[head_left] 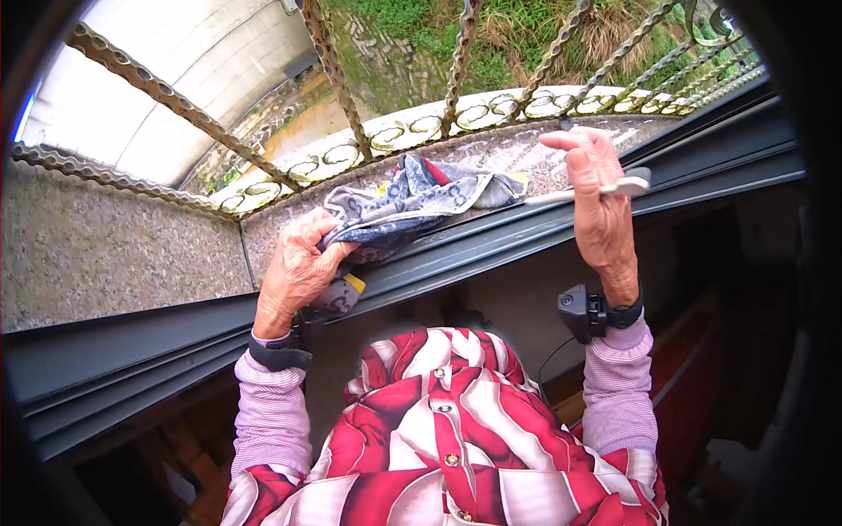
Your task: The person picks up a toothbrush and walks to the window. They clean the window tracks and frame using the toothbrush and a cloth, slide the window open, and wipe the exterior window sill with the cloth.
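Observation:
A grey and blue patterned cloth [412, 202] with red and yellow patches lies bunched on the stone sill, beside the dark window track. My left hand [296, 266] pinches its left end between thumb and fingers, and a loose corner hangs below over the track. At the right, my right hand [601, 202] is raised over the track, its index finger pointing left. A slim white-handled tool [628, 183] runs across this hand behind the thumb, its thin pale end reaching left toward the cloth. Its exact kind I cannot tell.
The dark metal window track [491, 250] crosses in front of me. Beyond it are the speckled stone sill [132, 237] and a rusty railing of twisted bars [338, 79]. Outside, plants and a pale curved surface show below. Each wrist wears a black strap; a small camera [575, 313] sits at the right one.

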`<action>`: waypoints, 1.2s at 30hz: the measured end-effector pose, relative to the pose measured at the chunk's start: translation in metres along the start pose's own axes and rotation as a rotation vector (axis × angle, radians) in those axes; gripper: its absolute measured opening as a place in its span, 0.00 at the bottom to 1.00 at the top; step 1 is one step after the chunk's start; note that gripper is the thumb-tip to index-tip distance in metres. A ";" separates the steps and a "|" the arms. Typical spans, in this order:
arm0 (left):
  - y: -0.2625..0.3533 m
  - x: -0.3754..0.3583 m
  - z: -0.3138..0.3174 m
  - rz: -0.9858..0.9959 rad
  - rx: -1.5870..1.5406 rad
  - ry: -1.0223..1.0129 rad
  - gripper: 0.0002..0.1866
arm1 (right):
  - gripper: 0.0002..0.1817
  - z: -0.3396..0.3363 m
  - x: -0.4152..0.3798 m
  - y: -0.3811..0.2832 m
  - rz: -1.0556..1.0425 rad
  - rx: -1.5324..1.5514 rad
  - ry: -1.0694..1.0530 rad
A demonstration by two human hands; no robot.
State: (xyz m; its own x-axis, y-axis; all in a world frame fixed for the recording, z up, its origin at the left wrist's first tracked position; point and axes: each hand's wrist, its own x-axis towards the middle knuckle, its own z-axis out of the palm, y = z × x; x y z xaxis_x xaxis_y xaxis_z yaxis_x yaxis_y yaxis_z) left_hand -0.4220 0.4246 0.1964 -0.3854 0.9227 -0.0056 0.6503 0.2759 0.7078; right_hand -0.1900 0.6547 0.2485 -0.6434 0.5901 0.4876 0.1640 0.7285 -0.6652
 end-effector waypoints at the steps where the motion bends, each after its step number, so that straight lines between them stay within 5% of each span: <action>1: -0.003 -0.002 0.000 0.038 -0.006 0.004 0.13 | 0.23 -0.006 0.001 -0.005 -0.009 -0.018 -0.025; 6: 0.002 -0.031 0.018 0.186 0.017 -0.269 0.26 | 0.32 -0.010 -0.025 0.001 0.355 0.291 -0.367; 10: 0.006 -0.045 0.034 0.191 0.295 -0.382 0.24 | 0.15 0.017 -0.047 -0.004 0.356 0.405 -0.392; 13: 0.014 -0.045 0.038 0.199 0.379 -0.387 0.23 | 0.10 0.035 -0.053 -0.011 0.105 0.270 -0.505; 19: 0.010 -0.039 0.028 0.137 0.261 -0.214 0.18 | 0.06 0.073 -0.072 0.007 0.013 0.201 -0.497; 22: 0.004 -0.020 0.022 0.052 0.285 0.086 0.15 | 0.05 0.084 -0.077 0.032 -0.177 0.049 -0.488; 28: 0.003 0.016 0.038 0.167 0.279 0.083 0.12 | 0.04 0.064 -0.080 0.047 -0.130 -0.201 -0.398; 36: -0.011 -0.007 0.001 0.076 0.187 0.208 0.11 | 0.04 0.103 -0.096 0.008 0.045 0.235 -0.423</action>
State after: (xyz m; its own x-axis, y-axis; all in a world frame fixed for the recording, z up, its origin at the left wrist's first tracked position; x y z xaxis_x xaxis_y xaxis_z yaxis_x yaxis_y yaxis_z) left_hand -0.4253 0.4155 0.1879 -0.4445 0.8729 0.2011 0.7843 0.2708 0.5581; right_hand -0.2041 0.5685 0.1379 -0.8952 0.3904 0.2151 0.0565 0.5781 -0.8140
